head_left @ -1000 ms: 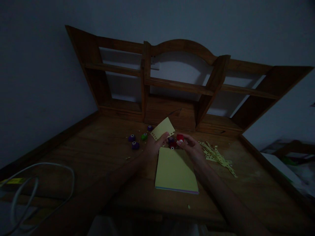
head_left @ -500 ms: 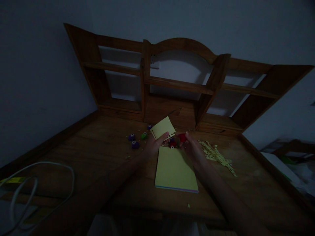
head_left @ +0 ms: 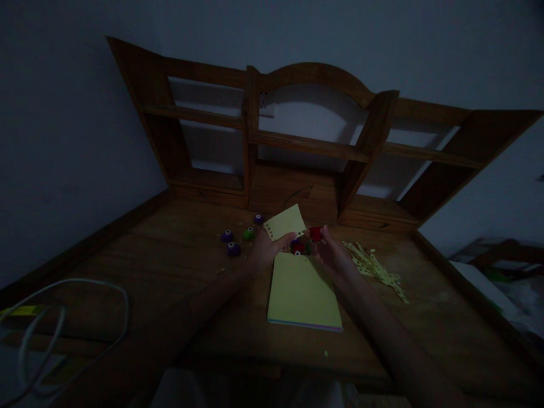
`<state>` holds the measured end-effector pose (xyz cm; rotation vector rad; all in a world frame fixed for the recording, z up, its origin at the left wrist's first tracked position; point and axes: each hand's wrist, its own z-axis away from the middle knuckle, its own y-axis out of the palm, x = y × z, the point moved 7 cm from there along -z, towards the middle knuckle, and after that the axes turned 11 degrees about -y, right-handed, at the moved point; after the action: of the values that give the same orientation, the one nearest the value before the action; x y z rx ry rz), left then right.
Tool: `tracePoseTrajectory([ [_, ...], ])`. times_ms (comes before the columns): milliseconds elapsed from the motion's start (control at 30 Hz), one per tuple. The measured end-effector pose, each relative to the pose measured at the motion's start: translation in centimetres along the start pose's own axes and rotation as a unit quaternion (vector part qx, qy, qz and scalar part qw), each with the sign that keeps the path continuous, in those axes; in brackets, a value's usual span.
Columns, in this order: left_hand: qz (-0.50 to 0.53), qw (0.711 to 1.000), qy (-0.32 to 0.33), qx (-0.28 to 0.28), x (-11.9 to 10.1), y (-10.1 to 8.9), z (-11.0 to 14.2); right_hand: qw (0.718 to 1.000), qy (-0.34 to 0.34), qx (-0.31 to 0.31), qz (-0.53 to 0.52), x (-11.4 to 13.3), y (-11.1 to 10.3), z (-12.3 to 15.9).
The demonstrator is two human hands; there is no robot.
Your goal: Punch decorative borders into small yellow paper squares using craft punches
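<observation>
My left hand pinches a pale yellow sheet of paper with small shapes punched along its edges. In my right hand is a red craft punch, held just right of the sheet; whether they touch is hard to tell in the dim light. Below both hands lies a stack of yellow paper. Another red punch sits at its top edge, partly hidden. Purple punches and a green punch stand left of my left hand.
Punched yellow paper strips lie in a heap to the right. A wooden shelf unit rises at the back of the desk. A white cable loops at the left front. Small paper scraps are scattered about.
The yellow sheet has turned slightly and moved a little to the right in my left hand. The red punch in my right hand has tilted and shows more of its body.
</observation>
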<state>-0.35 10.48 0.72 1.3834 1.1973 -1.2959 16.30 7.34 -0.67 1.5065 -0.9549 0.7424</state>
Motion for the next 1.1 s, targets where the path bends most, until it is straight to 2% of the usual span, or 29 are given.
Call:
tracePoseTrajectory([
  [133, -0.001, 1.000, -0.012, 0.025, 0.7, 0.2, -0.3, 0.998, -0.038, -0.001, 0.045, 0.2, -0.2, -0.2],
  [300, -0.009, 0.994, -0.039, 0.106, 1.6, 1.2, -0.5, 0.991, -0.077, -0.004, 0.112, 1.1, -0.4, 0.0],
  [500, -0.050, 0.982, -0.068, 0.167, 2.1, 2.0, 0.0, 0.984, -0.044, 0.067, 0.157, 1.3, 0.9, 1.1],
  [600, -0.066, 0.975, -0.073, 0.197, 2.3, 2.2, 0.3, 0.981, -0.032, 0.059, 0.184, 0.9, 0.6, 1.1],
  [667, -0.062, 0.978, -0.065, 0.190, 2.1, 2.1, 0.2, 0.982, -0.048, 0.035, 0.180, 0.8, 0.1, 0.8],
  [867, -0.020, 0.997, 0.020, 0.073, 0.2, 0.4, -0.5, 0.993, -0.051, 0.021, 0.101, 0.2, -0.1, 0.3],
  [933, -0.025, 0.996, 0.042, 0.072, -0.1, 0.5, -0.5, 0.996, -0.046, 0.015, 0.071, 0.0, 0.0, 0.2],
  [1100, -0.062, 0.988, 0.049, 0.130, 0.3, 1.6, -0.1, 0.998, -0.044, 0.012, 0.049, 0.0, 0.0, 0.3],
])
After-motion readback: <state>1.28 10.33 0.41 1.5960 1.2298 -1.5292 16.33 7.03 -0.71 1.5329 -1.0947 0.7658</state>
